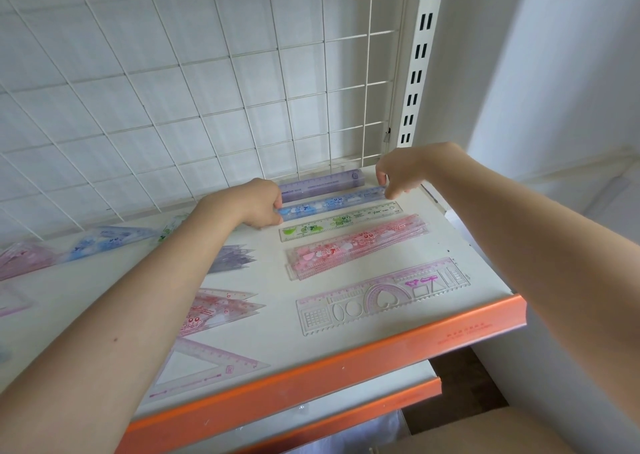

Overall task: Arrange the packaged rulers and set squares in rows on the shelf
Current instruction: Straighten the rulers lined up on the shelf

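Blue ruler [332, 201] pinched at both ends by hands; left [261, 204], right [398, 173].

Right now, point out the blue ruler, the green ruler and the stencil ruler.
blue ruler [332, 202]: head view, mid-length of its face.
green ruler [341, 222]: head view, middle of its face.
stencil ruler [382, 297]: head view, heart cutout area.

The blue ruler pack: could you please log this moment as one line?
left hand pinches blue ruler pack left end | right hand pinches right end | between purple ruler pack and green ruler
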### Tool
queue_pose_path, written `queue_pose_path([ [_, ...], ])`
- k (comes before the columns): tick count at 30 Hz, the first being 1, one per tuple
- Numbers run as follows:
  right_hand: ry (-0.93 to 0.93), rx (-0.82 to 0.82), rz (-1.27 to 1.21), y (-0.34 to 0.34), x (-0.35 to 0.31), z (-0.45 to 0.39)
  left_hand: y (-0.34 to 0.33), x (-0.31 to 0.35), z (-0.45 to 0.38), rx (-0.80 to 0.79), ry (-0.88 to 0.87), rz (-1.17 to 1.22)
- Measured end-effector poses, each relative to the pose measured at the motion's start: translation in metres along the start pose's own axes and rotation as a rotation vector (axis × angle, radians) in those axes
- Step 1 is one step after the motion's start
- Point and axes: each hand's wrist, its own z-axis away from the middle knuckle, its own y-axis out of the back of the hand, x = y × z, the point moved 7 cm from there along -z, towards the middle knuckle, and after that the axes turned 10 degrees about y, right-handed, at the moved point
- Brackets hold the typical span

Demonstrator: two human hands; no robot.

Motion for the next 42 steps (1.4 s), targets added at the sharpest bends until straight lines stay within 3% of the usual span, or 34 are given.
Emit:
queue_pose_path([
  [27, -0.029, 0.016, -0.021, -0.002, -0.006, 0.008, -0.006, -0.006, -0.001, -0.002, 0.004, 0.059],
  [37, -0.041, 0.072, -0.09, -0.005, -0.003, 0.014, -0.004, -0.003, 0.007, 0.047, -0.007, 0.034],
  [42, -0.027, 0.094, -0.102, 0.003, 0.0, 0.024, 0.003, 0.0, 0.019, 0.149, -0.05, 0.057],
])
